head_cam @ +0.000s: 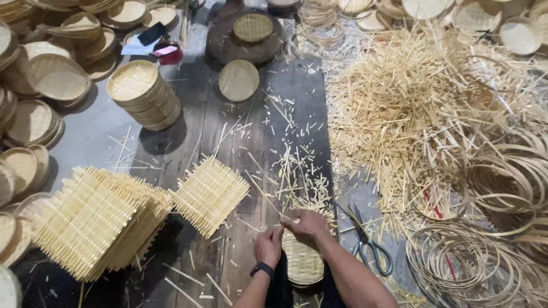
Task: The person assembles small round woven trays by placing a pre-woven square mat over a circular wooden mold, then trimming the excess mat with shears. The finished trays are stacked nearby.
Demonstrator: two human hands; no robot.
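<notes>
- Head view: the left hand [268, 246] and the right hand [308, 225] meet over a small woven tray [302, 262] at the near edge of the floor [251, 142]; the tray lies partly under the right forearm.
- The right fingers are pressed together and seem to pinch a thin strip at the tray's far rim; the left fingers are curled on its left rim, how tightly I cannot tell.
- To do it well, I judge: keep the left hand steadying the rim; work the strip in short pulls; do not bend the weave.
- Scissors [368, 242] lie just beside, to the right; flat mats [210, 194] to the left.
</notes>
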